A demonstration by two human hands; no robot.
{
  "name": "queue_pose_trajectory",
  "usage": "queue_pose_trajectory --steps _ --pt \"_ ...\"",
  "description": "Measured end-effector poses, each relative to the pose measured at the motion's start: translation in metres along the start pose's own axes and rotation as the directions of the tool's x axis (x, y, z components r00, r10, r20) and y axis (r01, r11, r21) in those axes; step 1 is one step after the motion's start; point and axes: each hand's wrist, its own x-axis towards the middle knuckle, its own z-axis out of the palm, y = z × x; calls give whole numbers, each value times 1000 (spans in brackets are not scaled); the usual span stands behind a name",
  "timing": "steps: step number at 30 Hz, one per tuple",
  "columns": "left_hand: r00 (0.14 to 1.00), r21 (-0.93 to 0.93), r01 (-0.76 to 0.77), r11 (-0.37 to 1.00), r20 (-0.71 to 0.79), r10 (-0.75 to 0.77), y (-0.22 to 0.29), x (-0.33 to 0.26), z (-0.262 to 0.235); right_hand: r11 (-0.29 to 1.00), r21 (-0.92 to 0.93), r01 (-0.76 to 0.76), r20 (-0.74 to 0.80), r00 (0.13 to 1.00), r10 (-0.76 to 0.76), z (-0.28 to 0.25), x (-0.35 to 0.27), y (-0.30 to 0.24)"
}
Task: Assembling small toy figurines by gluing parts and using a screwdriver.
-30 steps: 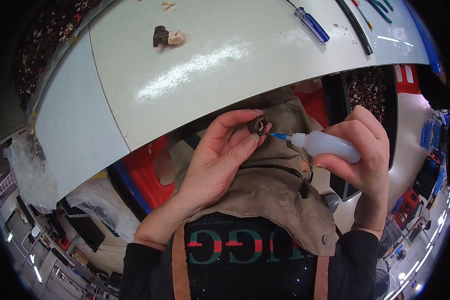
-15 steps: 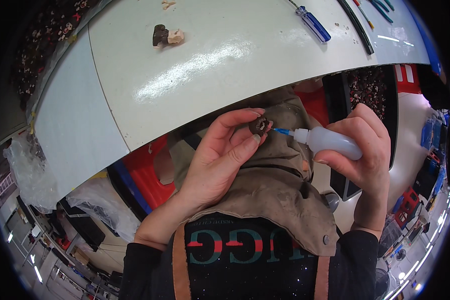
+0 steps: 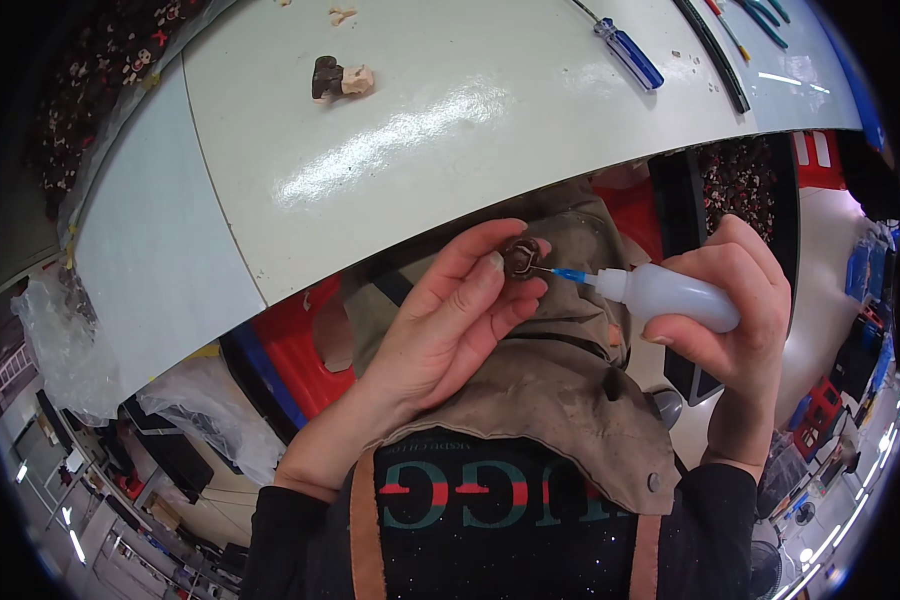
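Between the thumb and fingers of my left hand (image 3: 455,305) is a small dark-brown moulded piece (image 3: 521,258) with a pale patch on its face. My right hand (image 3: 735,300) grips a translucent white squeeze bottle (image 3: 678,294), tilted on its side. The bottle's blue needle tip (image 3: 572,275) points left, and its thin needle reaches the brown piece; whether it touches cannot be made out. Both hands are over my lap, in front of the table edge. On the white table (image 3: 370,180) lies another small figure part (image 3: 341,78), half brown and half pale pink.
A blue-handled screwdriver (image 3: 630,55), a black rod (image 3: 712,55), a thin red brush (image 3: 727,30) and green-handled pliers (image 3: 763,22) lie at the far right. A black tray (image 3: 785,200) of small brown pieces stands right, beyond the table edge. More pieces fill a bag (image 3: 110,75) at the far left.
My left fingers have turned the brown piece, and the thumb has shifted up onto it. The bottle in my right hand has moved slightly right and down.
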Motion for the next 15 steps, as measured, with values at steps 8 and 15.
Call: queue_pose_trajectory --steps 8,15 --pt "995 -14 95 995 -16 -95 -2 3 5 1000 -21 9 -11 1000 -9 -4 5 -4" --pt "994 2 100 995 -35 -100 -5 5 6 989 -89 116 43 993 -112 -9 14 0"
